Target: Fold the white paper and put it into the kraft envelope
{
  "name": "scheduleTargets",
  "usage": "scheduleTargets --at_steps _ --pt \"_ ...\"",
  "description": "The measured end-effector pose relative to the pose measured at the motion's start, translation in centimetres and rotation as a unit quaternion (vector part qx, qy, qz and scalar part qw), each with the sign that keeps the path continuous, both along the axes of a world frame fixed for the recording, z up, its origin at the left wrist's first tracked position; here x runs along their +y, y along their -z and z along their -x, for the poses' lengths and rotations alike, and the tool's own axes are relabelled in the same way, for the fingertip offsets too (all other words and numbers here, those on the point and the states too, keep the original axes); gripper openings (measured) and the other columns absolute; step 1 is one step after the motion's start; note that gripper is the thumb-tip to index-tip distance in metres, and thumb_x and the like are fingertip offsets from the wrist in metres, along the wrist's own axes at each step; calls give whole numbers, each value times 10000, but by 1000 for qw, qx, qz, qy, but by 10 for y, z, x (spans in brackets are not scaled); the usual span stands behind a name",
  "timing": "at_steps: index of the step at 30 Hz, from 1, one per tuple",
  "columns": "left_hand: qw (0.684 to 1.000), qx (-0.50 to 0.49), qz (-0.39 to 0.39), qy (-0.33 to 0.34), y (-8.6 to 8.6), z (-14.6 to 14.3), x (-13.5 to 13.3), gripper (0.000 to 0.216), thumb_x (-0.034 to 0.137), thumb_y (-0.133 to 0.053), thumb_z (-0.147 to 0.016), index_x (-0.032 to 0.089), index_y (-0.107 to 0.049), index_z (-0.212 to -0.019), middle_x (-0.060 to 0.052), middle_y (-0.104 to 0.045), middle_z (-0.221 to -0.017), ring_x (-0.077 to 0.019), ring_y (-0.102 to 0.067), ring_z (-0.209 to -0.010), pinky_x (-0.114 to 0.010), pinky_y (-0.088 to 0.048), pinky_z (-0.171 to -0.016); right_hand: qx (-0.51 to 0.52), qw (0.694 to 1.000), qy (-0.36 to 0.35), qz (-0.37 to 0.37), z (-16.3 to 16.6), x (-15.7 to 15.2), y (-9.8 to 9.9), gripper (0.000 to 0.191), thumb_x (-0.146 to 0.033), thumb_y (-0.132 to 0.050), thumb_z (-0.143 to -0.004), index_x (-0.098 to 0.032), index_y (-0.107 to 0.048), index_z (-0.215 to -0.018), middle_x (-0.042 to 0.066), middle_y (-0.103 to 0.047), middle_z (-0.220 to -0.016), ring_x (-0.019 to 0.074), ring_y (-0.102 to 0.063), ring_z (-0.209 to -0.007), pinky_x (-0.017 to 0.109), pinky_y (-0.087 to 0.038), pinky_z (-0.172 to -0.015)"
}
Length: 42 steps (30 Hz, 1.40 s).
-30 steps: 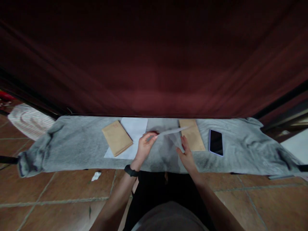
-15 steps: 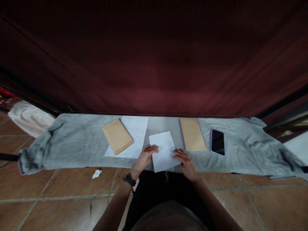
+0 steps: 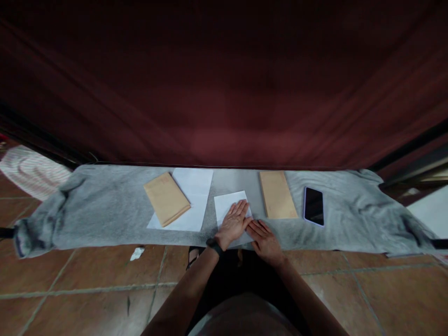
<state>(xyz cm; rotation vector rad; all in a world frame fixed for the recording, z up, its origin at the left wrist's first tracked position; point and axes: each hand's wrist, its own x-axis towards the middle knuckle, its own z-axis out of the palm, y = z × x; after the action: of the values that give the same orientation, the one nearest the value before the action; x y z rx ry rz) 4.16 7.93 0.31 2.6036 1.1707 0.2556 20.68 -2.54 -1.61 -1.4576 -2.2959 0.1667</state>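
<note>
A white sheet of paper (image 3: pixel 227 203) lies on the grey cloth (image 3: pixel 105 210) in front of me. My left hand (image 3: pixel 235 222), with a black band on the wrist, lies flat on the sheet with fingers stretched out. My right hand (image 3: pixel 264 238) rests flat at the sheet's near right corner, fingers spread, touching the paper and the cloth. Neither hand holds anything.
A brown envelope (image 3: pixel 166 198) lies on white sheets (image 3: pixel 194 186) to the left. Another brown envelope (image 3: pixel 277 194) and a dark phone (image 3: pixel 313 206) lie to the right. A dark red curtain (image 3: pixel 224 93) hangs behind. A paper scrap (image 3: pixel 136 253) lies on the tiled floor.
A second ago my left hand held the white sheet up by its edge. The sheet came down onto the cloth, and both hands now lie flat on it.
</note>
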Motion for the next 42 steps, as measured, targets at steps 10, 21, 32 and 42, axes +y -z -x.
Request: scheduleTargets --at_steps 10,21,32,42 --pt "993 8 -38 -115 10 36 28 575 384 -311 -1057 89 -349 -1549 -157 -322 -1631 -247 -246 -1537 -467 -259 -1259 13 1000 -2 -2 0 1 -2 618 -99 -525 -851 -199 -530 -1461 62 -523 -1521 231 -510 -1387 489 -363 -1218" --pt "994 -107 14 2 -5 98 -55 589 397 -539 -994 269 -373 -1544 -70 -380 -1622 -235 -284 -1528 -512 -320 -1233 7 1000 15 7 4 -3 -3 644 -53 -517 -847 -170 -500 -1480 66 -502 -1539 231 -459 -1429 486 -320 -1243" --pt "999 -2 -40 27 -1 101 -53 756 -52 -371 -829 235 -400 -1528 -50 -423 -1600 -179 -325 -1508 -436 -319 -1241 38 998 -6 43 12 -4 -18 563 -225 -473 -989 -208 -398 -1546 73 -465 -1565 224 -422 -1456 512 -336 -1229" --pt "999 -25 -29 22 1 102 -58 719 7 -459 -848 242 -399 -1526 -64 -373 -1626 -206 -274 -1528 -470 -324 -1237 -22 998 29 42 44 59 -13 493 -334 -383 -1061 -167 -437 -1523 113 -392 -1603 243 -361 -1491 496 -297 -1236"
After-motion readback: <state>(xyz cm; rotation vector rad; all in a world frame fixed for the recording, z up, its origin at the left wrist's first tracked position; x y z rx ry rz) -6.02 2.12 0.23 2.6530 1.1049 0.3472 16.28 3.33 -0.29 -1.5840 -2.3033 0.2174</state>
